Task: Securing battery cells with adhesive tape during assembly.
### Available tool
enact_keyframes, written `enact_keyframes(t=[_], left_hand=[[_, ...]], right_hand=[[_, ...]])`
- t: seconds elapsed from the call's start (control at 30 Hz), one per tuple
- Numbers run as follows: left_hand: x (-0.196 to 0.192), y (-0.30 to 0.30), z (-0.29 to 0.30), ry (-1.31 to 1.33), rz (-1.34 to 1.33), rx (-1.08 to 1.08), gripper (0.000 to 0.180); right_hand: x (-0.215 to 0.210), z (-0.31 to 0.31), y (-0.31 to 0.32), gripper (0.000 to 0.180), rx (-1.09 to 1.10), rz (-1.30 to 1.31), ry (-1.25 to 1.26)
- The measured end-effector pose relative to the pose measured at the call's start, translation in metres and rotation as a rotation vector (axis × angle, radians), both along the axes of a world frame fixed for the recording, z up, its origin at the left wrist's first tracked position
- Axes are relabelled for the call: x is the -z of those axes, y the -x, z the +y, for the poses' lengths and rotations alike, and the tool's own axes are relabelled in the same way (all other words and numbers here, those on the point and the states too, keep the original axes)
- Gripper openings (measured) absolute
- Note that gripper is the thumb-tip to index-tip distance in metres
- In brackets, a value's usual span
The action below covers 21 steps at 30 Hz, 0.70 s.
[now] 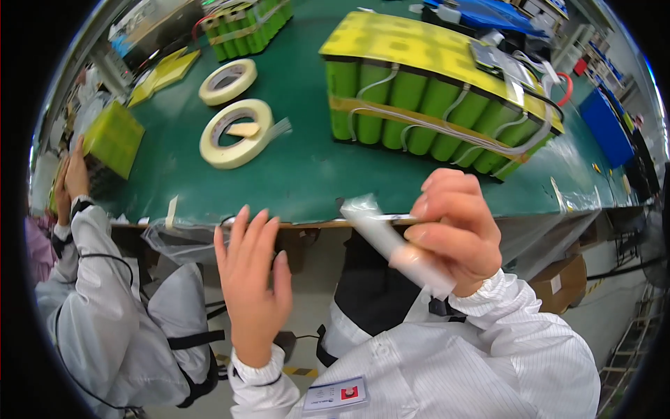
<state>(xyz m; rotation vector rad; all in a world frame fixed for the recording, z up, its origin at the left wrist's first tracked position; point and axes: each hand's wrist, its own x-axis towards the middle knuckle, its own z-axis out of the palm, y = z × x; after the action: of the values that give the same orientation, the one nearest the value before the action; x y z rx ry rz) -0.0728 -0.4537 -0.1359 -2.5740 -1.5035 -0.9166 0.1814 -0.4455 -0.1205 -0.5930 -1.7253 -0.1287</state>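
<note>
Clear plastic film, rolled into a slim tube [394, 244], sits clenched in the right hand [453, 227], just short of the bench edge [307, 222]. Beside it the left hand [251, 283] is empty, fingers spread wide. Beyond the edge, the big green battery pack [433, 105] under its yellow sheet looks wired and strapped already, yet bare of any wrap. Left of the pack lie two tape rolls [237, 133]. A co-worker's hand [73, 174] grips a smaller green pack [113, 138] farther left.
</note>
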Motion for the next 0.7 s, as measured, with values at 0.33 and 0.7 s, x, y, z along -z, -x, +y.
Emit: enact_keyframes(t=[0.33,0.7], left_hand=[[-0.041,-0.070,-0.011,0.896,-1.078,0.397,0.030],[-0.066,-0.119,-0.013,0.027,-0.847,0.312,0.020]], right_hand=[[-0.005,-0.010,-0.056,0.048,-0.060,-0.149,-0.127],[0.012,-0.034,-0.105,0.033,0.164,-0.200,-0.005]])
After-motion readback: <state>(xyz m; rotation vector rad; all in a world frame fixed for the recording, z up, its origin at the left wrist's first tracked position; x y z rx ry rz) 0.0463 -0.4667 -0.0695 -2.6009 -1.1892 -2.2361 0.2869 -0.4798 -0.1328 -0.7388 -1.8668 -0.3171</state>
